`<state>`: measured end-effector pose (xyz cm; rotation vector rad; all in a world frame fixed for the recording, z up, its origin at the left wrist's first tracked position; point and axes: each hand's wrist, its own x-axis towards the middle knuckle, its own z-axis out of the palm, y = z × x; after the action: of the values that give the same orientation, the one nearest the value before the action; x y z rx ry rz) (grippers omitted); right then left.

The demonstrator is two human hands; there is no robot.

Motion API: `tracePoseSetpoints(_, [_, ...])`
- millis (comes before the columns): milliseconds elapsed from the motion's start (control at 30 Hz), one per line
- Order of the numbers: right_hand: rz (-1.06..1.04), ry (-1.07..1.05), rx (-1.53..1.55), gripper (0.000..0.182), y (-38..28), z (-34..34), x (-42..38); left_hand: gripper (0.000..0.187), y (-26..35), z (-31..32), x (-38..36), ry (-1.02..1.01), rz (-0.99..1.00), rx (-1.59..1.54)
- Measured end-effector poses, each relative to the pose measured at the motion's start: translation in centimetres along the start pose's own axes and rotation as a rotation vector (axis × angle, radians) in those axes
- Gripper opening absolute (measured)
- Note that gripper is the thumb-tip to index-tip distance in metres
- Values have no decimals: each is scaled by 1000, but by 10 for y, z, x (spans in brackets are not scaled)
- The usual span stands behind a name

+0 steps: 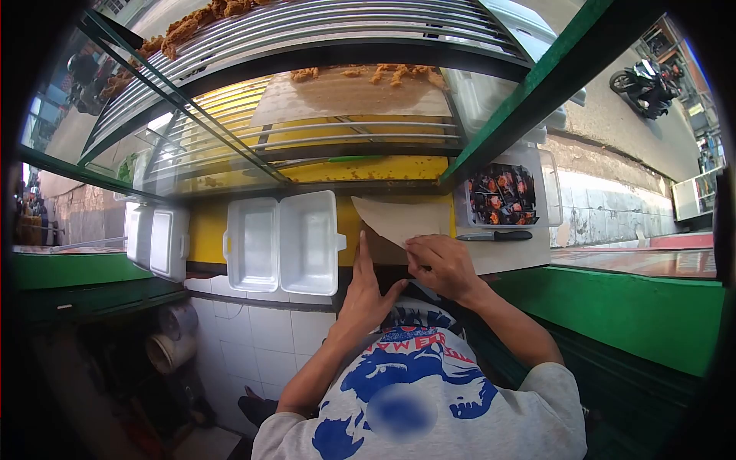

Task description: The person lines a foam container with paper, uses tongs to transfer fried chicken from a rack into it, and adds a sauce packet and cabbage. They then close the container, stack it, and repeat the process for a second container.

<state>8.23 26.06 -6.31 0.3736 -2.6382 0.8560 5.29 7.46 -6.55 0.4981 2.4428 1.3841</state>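
A sheet of brown wrapping paper (pixel 399 216) lies on the yellow counter (pixel 349 222), one corner folded up. My left hand (pixel 366 295) presses flat on its near left edge, fingers straight and pointing away from me. My right hand (pixel 443 264) pinches the paper's near right edge between thumb and fingers. An open white foam box (pixel 282 241) lies just left of the paper.
A black-handled knife (pixel 497 236) lies right of the paper, in front of a clear tub of sauce packets (pixel 502 195). Above is a glass case with wire racks of fried food (pixel 368 74). A second foam box (pixel 157 239) sits far left. A motorbike (pixel 644 84) stands outside.
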Motion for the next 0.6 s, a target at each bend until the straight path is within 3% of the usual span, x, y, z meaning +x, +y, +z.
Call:
tracePoseSetpoints(67, [-27,240,22,18,-24,-26,12,87,33,-27,-9,-261,-15,185])
tracePoseSetpoints(167, [8,397,181,16,-56,-58,15,81,44,-54,-21,-325,119,103])
tracePoseSetpoints(200, [4,399,177,16,-61,-60,15,72,49,-64,-23,-251,139,13])
tracePoseSetpoints(233, [124,463,394,14,-67,-60,15,72,47,-68,-20,-251,144,12])
tracePoseSetpoints(267, [245,524,613,13,-70,-59,15,70,45,-73,-15,7,236,-59])
tracePoseSetpoints(300, [241,525,612,13,-70,-55,19,68,44,-78,-9,268,325,-128])
tracePoseSetpoints(367, [365,355,642,11,-62,-41,29,65,33,-86,10,318,289,-235])
tracePoseSetpoints(433, [438,341,702,10,-65,-19,42,60,15,-97,21,-33,-8,-757])
tracePoseSetpoints(500, [694,162,712,14,-68,1,48,50,6,-109,25,-14,-81,-770])
tracePoseSetpoints(533, [818,125,769,17,-74,7,53,44,-2,-114,26,56,-95,-564])
tracePoseSetpoints(567, [814,121,770,17,-78,15,57,38,-10,-120,29,123,-107,-358])
tracePoseSetpoints(600, [739,107,694,18,-81,24,58,38,-15,-126,31,126,-107,-356])
